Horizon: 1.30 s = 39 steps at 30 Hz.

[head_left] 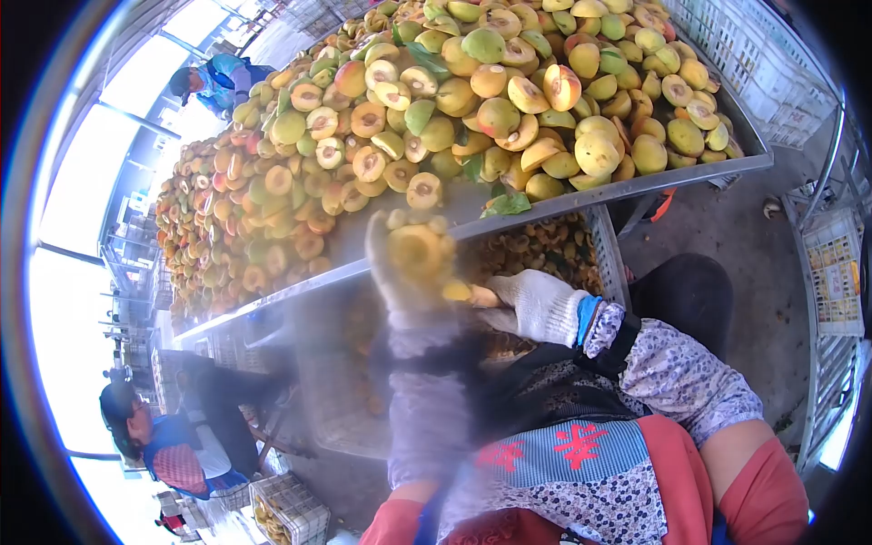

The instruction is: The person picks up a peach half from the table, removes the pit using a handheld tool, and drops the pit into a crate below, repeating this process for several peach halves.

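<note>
My left hand point(409, 259), in a pale glove and smeared by motion, holds a yellow fruit piece point(420, 252) at the front edge of the metal table point(627, 188). Just right of it my right hand point(540, 304), in a white knitted glove, is closed round a tool with a wooden-looking handle point(484, 296); a small yellow piece point(457, 290) shows at the tool's end. A large heap of halved and whole peaches point(500, 118) covers the table. Under the hands, a crate point(607, 250) holds pitted or cut pieces.
One person point(222, 82) is behind the heap at the upper left; another point(195, 454) sits at the lower left. A crate point(289, 509) stands near that person. White crates point(758, 64) are stacked at the upper right, with another crate point(837, 282) at the right.
</note>
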Available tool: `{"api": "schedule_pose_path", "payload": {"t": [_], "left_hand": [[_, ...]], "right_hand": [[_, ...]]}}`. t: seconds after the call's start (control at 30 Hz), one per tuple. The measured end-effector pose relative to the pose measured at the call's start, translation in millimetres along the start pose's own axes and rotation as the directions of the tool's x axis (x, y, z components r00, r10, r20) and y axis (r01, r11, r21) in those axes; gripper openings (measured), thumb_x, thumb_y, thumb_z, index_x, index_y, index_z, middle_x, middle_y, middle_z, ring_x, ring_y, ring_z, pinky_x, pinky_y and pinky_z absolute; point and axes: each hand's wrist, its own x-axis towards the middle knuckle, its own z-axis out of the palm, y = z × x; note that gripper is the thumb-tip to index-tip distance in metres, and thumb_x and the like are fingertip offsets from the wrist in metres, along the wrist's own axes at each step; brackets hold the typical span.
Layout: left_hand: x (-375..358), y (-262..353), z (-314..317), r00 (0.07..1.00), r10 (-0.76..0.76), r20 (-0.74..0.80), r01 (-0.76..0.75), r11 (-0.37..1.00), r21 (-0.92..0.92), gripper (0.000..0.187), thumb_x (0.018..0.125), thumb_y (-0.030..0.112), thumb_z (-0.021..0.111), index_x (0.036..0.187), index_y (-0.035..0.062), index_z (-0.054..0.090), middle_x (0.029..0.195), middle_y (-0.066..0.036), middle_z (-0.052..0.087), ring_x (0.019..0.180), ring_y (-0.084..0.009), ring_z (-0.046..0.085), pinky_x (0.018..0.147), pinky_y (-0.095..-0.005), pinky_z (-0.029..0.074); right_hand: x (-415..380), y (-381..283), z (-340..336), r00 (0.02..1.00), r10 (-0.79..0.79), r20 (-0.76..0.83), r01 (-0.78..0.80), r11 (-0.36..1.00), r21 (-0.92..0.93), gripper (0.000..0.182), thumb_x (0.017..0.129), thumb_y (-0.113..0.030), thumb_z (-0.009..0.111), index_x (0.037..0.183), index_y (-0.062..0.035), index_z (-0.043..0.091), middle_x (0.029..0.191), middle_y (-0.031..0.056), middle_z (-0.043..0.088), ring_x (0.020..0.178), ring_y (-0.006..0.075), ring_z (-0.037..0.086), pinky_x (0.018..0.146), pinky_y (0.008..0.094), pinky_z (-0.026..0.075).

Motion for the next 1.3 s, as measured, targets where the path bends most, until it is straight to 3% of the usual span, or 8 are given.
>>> {"api": "schedule_pose_path", "payload": {"t": [0.1,0.23,0.3,0.43,0.67,0.9,1.17,1.3], "left_hand": [[-17.6,48.6,-2.3,0.871,0.356,-0.339,-0.224,0.901,0.372,0.026,0.097,0.035,0.06,0.1,0.0093,0.062,0.097,-0.007,0.066,0.082,-0.0235,0.066,0.064,-0.0357,0.06],[-44.1,136.4,-65.5,0.79,0.597,0.139,-0.069,-0.139,0.988,0.045,0.096,0.037,0.06,0.12,-0.0019,0.062,0.1,-0.012,0.068,0.089,-0.0193,0.066,0.066,-0.0328,0.058],[-45.1,119.5,-13.1,0.689,0.725,0.01,0.14,-0.146,0.979,0.044,0.096,0.036,0.061,0.116,-0.0034,0.065,0.1,-0.01,0.067,0.091,-0.016,0.063,0.073,-0.0299,0.054],[11.5,69.7,8.7,0.88,0.472,-0.051,0.018,0.073,0.997,0.048,0.093,0.039,0.064,0.114,-0.0042,0.065,0.098,-0.011,0.068,0.089,-0.017,0.06,0.084,-0.0308,0.047],[108.0,0.3,-36.9,0.931,0.357,-0.073,0.247,-0.472,0.846,0.052,0.081,0.041,0.065,0.117,0.0044,0.064,0.097,-0.02,0.069,0.088,-0.0268,0.068,0.078,-0.0401,0.052],[69.7,14.5,-0.6,0.985,0.095,-0.147,0.098,0.393,0.914,0.033,0.086,0.026,0.076,0.107,0.0033,0.066,0.073,0.005,0.053,0.057,-0.0039,0.045,0.054,-0.0222,0.041],[25.3,-27.3,7.6,0.956,0.198,0.217,-0.293,0.673,0.679,0.034,0.096,0.033,0.064,0.109,0.0016,0.058,0.097,-0.01,0.065,0.087,-0.0214,0.065,0.074,-0.0315,0.053],[18.0,-38.9,28.8,0.973,0.073,-0.221,0.005,0.942,0.337,0.05,0.097,0.054,0.053,0.108,0.0056,0.06,0.104,-0.012,0.066,0.091,-0.0246,0.066,0.079,-0.039,0.057]], "right_hand": [[0.7,-4.6,-17.9,0.924,0.347,0.161,-0.257,0.876,-0.408,0.044,0.094,-0.041,0.052,0.113,-0.0049,0.068,0.094,0.0208,0.071,0.096,0.0379,0.068,0.085,0.0495,0.052],[1.3,5.2,-18.6,0.958,0.285,-0.039,-0.284,0.916,-0.282,0.046,0.094,-0.047,0.057,0.1,-0.0023,0.066,0.089,0.0242,0.069,0.09,0.0424,0.066,0.079,0.0502,0.052],[4.5,5.8,-15.4,0.959,0.259,-0.115,-0.279,0.932,-0.23,0.046,0.094,-0.047,0.057,0.1,-0.0018,0.066,0.091,0.0248,0.069,0.091,0.0423,0.066,0.08,0.0501,0.052],[14.2,28.6,-9.4,0.955,0.253,-0.156,-0.284,0.931,-0.229,0.044,0.094,-0.045,0.056,0.099,-0.0022,0.065,0.089,0.0246,0.069,0.089,0.0443,0.065,0.08,0.0513,0.052],[0.0,8.2,-28.6,0.956,0.247,-0.161,-0.279,0.934,-0.222,0.039,0.091,-0.04,0.06,0.102,-0.0024,0.062,0.088,0.0252,0.069,0.087,0.0434,0.066,0.077,0.0522,0.052],[6.6,8.2,-33.2,0.891,0.173,-0.42,-0.194,0.981,-0.008,0.04,0.095,-0.038,0.057,0.099,0.0005,0.066,0.086,0.0251,0.068,0.086,0.0438,0.065,0.076,0.0483,0.051],[19.8,-6.2,-7.2,0.887,0.078,-0.455,0.099,0.931,0.352,0.035,0.098,-0.031,0.057,0.105,0.0025,0.063,0.094,0.028,0.066,0.095,0.0474,0.062,0.078,0.0446,0.05],[23.1,-9.7,-4.7,0.947,0.21,-0.243,-0.12,0.934,0.337,0.036,0.098,-0.034,0.056,0.105,0.0017,0.062,0.091,0.0274,0.066,0.092,0.0473,0.062,0.076,0.0474,0.05]]}}
